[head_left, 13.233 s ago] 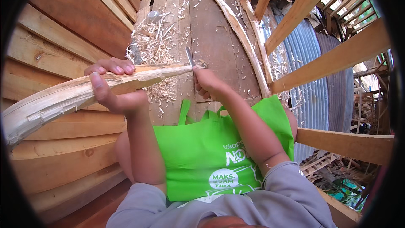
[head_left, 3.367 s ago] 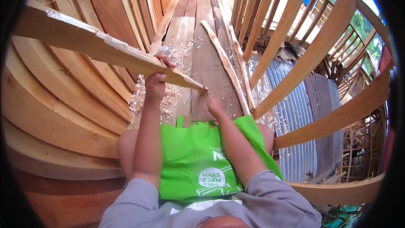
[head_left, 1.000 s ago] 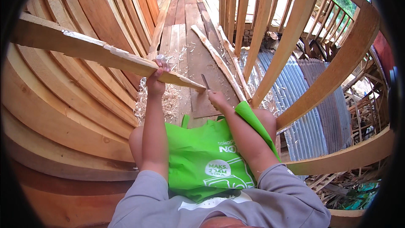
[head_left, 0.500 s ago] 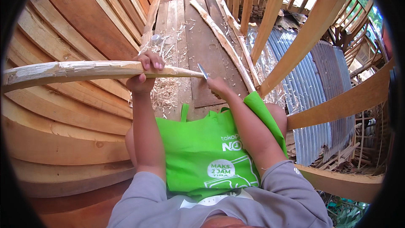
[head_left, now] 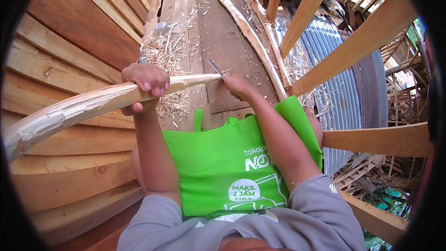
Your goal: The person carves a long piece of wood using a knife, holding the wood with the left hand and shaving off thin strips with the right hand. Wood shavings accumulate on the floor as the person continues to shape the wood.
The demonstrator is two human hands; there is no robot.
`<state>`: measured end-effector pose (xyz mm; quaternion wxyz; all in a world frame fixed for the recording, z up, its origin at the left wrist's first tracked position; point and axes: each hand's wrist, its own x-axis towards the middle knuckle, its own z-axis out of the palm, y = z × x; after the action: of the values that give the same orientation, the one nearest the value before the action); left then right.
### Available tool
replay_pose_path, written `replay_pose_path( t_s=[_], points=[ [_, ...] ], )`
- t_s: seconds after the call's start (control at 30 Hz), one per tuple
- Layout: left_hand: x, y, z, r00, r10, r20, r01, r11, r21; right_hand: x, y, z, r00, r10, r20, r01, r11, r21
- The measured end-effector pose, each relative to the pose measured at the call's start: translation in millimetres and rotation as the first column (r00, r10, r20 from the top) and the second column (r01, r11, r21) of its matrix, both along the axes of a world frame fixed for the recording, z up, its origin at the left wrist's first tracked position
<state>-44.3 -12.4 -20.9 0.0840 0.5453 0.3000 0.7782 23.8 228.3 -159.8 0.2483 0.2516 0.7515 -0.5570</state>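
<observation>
A long peeled wooden pole (head_left: 79, 107) runs from the left edge toward the middle, narrowing to a tapered tip on the right. My left hand (head_left: 146, 83) is wrapped round it, fingers over the top and thumb below. My right hand (head_left: 238, 87) grips a knife (head_left: 215, 68), its handle hidden in the fist. The blade points up and to the left, just beyond the pole's tip; whether it touches the wood I cannot tell. Across my lap lies a green cloth bag (head_left: 209, 158), under both forearms.
Wood shavings (head_left: 169, 60) litter the plank floor (head_left: 209, 28) around a small clear cup (head_left: 161, 28). Two peeled poles (head_left: 251, 32) lie farther ahead. A board wall (head_left: 69, 176) rises at left; wooden posts (head_left: 353, 42) and corrugated metal sheets (head_left: 330, 60) stand at right.
The pole's thick left end has dropped lower in view, so the pole now slants up to the right. My left hand has shifted left and down with it. The knife stays near the tip.
</observation>
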Motion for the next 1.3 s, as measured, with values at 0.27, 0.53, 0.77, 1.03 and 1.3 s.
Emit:
replay_pose_path(
  t_s=[0.27, 0.53, 0.77, 1.03, 1.3],
  points=[
    [8, 3, -1, 0.996, 0.092, -0.022, -0.091, 0.996, 0.023, 0, 2, 16, 0.997, 0.071, -0.039, -0.070, 0.997, 0.036],
    [26, 4, -12, 0.944, 0.330, 0.021, -0.330, 0.943, 0.039, 5, -10, 43, 0.996, 0.091, 0.003, -0.091, 0.994, 0.064],
    [22, 2, -12, 0.949, 0.310, -0.053, -0.312, 0.949, -0.037, 7, -37, 78, 0.982, 0.186, -0.045, -0.184, 0.982, 0.044],
    [20, -1, 3, 0.945, 0.308, -0.114, -0.316, 0.946, -0.067, 10, 11, 29, 0.989, 0.134, -0.070, -0.105, 0.943, 0.316],
    [28, 13, 1, 0.908, 0.414, 0.063, -0.413, 0.910, -0.025, 14, -3, 8, 0.989, -0.068, -0.134, 0.086, 0.988, 0.129]
  ],
)
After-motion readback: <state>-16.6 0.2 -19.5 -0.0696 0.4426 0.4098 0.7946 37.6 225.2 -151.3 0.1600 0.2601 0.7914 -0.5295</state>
